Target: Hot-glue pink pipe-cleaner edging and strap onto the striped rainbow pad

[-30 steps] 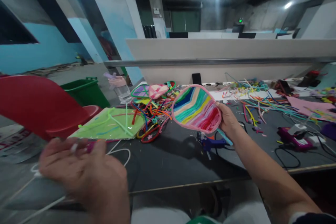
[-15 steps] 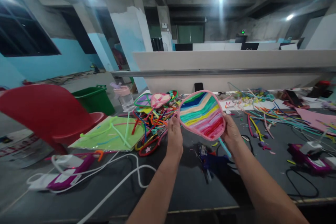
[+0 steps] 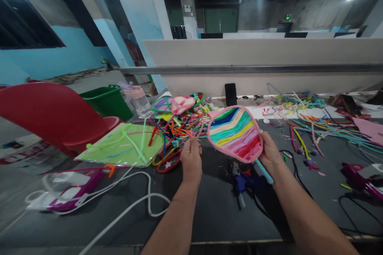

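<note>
My right hand grips the right edge of a striped fan, which has a pink rim, rainbow bands and a light-blue handle pointing down to the right. To the fan's left, my left hand is apart from it, its fingers drawn together; whether something small is between them cannot be made out. Beneath the fan lies a blue glue gun on the dark table. Behind my left hand is a pile of coloured pipe cleaners, topped by a pink heart-like piece.
On the left are a green sheet, a purple power strip with white cables, a red chair and a clear bottle. A phone leans at the back. More pipe cleaners lie right.
My left hand has come off the fan's edge and moved left and down. The fan stays in my right hand, slightly further right. The camera view has tilted down.
</note>
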A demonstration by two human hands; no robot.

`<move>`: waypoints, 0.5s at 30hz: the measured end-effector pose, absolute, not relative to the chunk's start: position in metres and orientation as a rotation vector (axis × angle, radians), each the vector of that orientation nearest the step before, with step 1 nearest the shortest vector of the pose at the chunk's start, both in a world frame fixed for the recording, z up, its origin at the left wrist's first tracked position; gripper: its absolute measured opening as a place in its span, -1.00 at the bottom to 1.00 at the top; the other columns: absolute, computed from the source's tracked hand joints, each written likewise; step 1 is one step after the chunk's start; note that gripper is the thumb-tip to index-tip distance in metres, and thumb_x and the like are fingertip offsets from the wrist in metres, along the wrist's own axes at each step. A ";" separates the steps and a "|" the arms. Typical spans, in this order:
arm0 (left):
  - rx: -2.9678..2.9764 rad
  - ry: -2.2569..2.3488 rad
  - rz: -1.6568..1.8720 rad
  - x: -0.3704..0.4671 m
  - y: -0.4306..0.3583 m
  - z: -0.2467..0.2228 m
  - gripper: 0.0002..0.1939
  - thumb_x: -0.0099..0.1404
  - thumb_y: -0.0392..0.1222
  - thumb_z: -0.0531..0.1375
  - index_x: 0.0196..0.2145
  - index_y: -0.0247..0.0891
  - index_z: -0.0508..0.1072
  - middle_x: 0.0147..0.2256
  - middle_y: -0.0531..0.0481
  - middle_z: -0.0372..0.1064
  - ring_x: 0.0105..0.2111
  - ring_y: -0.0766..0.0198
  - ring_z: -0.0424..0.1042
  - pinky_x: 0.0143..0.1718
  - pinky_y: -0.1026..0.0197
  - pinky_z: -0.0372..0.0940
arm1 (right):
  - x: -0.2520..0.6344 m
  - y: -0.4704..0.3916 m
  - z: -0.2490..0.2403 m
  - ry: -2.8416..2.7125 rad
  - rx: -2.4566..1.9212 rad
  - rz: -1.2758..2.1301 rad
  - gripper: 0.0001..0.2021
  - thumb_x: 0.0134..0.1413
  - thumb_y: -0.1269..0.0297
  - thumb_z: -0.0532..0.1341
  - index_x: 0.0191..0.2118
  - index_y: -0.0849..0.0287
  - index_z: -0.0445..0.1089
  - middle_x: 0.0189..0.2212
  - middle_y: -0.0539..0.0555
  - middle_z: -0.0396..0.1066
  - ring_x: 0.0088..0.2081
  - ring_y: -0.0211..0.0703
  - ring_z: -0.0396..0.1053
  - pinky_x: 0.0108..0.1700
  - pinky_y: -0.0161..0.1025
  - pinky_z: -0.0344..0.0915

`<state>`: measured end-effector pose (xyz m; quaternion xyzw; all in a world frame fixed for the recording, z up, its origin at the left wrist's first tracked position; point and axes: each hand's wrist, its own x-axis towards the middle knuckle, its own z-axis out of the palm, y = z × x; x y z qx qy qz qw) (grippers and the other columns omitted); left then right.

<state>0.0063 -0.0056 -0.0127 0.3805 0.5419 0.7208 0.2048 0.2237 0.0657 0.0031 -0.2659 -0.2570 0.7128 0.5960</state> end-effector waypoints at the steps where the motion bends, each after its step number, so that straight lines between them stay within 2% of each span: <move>1: 1.028 1.511 2.059 0.004 -0.005 -0.013 -0.60 0.34 0.11 0.08 -0.52 -0.22 0.23 -0.56 0.14 0.12 -0.53 0.35 0.13 -0.43 0.29 0.08 | 0.224 0.066 0.003 -0.595 -0.624 1.652 -0.85 -0.11 0.27 0.32 -0.34 0.16 0.48 -0.40 0.03 0.60 -0.34 -0.06 0.55 -0.17 -0.14 0.50; 5: 1.073 1.547 2.066 0.002 -0.004 -0.012 -0.70 0.31 0.05 0.15 -0.40 -0.24 0.35 -0.50 0.12 0.22 -0.47 0.34 0.22 -0.36 0.30 0.14 | 0.223 0.066 0.003 -0.587 -0.646 1.640 -0.87 -0.11 0.30 0.31 -0.35 0.15 0.48 -0.41 0.02 0.60 -0.35 -0.06 0.55 -0.16 -0.15 0.50; 10: 1.171 1.460 1.932 0.009 -0.006 -0.010 -0.70 0.31 0.05 0.16 -0.29 -0.28 0.45 -0.42 0.05 0.34 -0.41 0.31 0.28 -0.34 0.29 0.17 | 0.219 0.061 0.002 -0.597 -0.666 1.660 -0.85 -0.09 0.30 0.30 -0.33 0.21 0.50 -0.42 0.05 0.59 -0.31 -0.05 0.55 -0.14 -0.15 0.49; 15: 1.156 1.401 1.913 0.008 -0.005 -0.012 -0.71 0.28 0.02 0.19 -0.32 -0.29 0.46 -0.41 0.04 0.37 -0.38 0.30 0.32 -0.29 0.27 0.23 | 0.217 0.058 0.001 -0.617 -0.679 1.664 -0.86 -0.11 0.29 0.32 -0.36 0.19 0.49 -0.43 0.06 0.59 -0.26 0.00 0.55 -0.12 -0.12 0.49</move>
